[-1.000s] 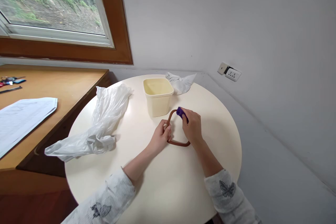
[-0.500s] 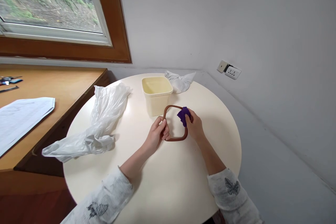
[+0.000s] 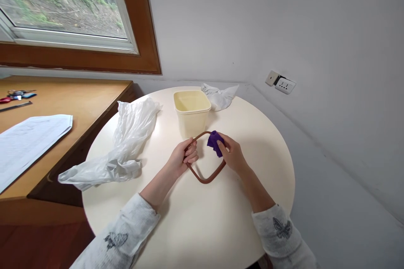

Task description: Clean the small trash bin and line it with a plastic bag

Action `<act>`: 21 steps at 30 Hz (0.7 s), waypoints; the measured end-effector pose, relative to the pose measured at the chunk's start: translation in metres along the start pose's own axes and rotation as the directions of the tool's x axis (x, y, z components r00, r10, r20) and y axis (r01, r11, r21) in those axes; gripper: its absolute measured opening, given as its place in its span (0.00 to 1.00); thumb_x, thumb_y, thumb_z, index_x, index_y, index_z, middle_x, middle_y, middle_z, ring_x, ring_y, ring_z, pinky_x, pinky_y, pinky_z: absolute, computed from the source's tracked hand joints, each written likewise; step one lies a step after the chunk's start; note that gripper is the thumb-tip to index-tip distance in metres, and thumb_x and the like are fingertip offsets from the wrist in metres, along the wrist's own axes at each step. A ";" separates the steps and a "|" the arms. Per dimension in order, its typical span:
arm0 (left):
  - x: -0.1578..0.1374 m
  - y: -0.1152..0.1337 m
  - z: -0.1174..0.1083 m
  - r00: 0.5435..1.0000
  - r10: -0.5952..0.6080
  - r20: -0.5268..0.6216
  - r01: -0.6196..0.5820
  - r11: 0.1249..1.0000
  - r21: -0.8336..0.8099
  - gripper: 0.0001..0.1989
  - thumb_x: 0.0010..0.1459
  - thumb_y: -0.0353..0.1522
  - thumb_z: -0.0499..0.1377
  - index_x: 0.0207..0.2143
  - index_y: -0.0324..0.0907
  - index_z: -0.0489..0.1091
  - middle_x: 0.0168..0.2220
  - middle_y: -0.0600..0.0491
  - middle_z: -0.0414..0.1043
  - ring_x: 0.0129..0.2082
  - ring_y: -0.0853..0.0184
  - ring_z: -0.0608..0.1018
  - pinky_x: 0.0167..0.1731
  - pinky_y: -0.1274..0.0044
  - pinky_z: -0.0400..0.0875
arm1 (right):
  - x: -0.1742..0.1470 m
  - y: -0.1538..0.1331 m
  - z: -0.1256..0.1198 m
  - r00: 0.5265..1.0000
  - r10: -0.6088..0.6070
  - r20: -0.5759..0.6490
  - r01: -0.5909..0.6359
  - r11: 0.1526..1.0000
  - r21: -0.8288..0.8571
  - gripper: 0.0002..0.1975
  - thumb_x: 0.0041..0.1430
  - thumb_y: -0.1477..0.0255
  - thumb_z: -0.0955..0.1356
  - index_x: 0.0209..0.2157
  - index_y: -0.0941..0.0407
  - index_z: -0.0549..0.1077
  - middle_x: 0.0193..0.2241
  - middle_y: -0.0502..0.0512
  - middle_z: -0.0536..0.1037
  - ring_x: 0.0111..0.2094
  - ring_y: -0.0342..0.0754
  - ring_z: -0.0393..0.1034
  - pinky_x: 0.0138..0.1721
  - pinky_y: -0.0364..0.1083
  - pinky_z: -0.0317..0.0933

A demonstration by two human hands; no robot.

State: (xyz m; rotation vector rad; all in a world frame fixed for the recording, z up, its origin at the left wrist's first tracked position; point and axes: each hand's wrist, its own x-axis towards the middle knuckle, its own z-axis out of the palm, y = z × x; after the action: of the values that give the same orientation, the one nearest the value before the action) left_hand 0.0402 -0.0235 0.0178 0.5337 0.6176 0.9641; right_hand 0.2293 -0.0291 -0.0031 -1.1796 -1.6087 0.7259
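Just in front of a cream tub [image 3: 192, 112], the left hand [image 3: 184, 156] grips a brown ring [image 3: 206, 178]; the right hand [image 3: 232, 155] pinches a purple cloth [image 3: 214, 143] against it.

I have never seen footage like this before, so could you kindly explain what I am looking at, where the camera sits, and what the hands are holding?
There is no machine here: a person works with two bare hands, filmed by a camera worn on the head that looks forward and down. The left hand grips one side of a brown rounded-square ring, perhaps a sealing ring. The right hand pinches a small purple cloth against the ring's other side. All this is above a round cream table. On the table stand an open cream tub, with a crumpled clear plastic bag to its left and a smaller white bag behind it. A wooden desk with papers stands at the left, under a window.
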 end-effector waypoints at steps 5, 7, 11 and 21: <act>-0.004 0.009 -0.003 0.993 0.100 0.057 -0.095 0.992 -0.089 0.13 0.61 0.32 0.48 0.25 0.37 0.63 0.13 0.64 0.41 0.11 0.80 0.48 0.13 0.86 0.51 | 0.000 0.001 0.002 0.987 0.161 -0.005 -0.156 0.963 0.219 0.19 0.56 0.63 0.63 0.49 0.54 0.69 0.38 0.55 0.76 0.31 0.47 0.72 0.34 0.48 0.68; -0.004 0.010 -0.004 0.988 0.128 0.090 -0.116 0.985 -0.127 0.12 0.61 0.31 0.49 0.25 0.36 0.63 0.14 0.64 0.40 0.12 0.80 0.49 0.15 0.85 0.53 | 0.001 0.000 0.001 0.977 0.205 -0.062 -0.178 0.938 0.299 0.19 0.55 0.63 0.65 0.48 0.54 0.69 0.37 0.55 0.76 0.31 0.47 0.72 0.33 0.49 0.69; -0.005 0.007 -0.003 0.979 0.155 0.132 -0.135 0.979 -0.150 0.11 0.61 0.31 0.51 0.26 0.36 0.64 0.15 0.63 0.39 0.15 0.78 0.54 0.21 0.82 0.58 | 0.003 -0.004 0.000 0.951 0.262 -0.165 -0.163 0.877 0.452 0.18 0.53 0.62 0.66 0.45 0.55 0.70 0.37 0.55 0.76 0.31 0.47 0.73 0.36 0.50 0.69; -0.008 0.011 -0.002 0.949 0.271 0.162 -0.234 0.948 -0.216 0.09 0.60 0.32 0.53 0.27 0.39 0.64 0.14 0.62 0.41 0.18 0.75 0.58 0.30 0.77 0.62 | -0.003 -0.012 0.011 0.945 0.324 0.048 -0.273 0.697 0.663 0.19 0.51 0.65 0.69 0.45 0.54 0.70 0.40 0.56 0.75 0.37 0.49 0.72 0.40 0.52 0.67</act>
State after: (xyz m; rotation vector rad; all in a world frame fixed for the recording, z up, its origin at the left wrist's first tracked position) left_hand 0.0285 -0.0253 0.0260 0.5307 0.2818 1.1874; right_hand 0.2147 -0.0354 0.0017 -0.9099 -0.9451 1.3245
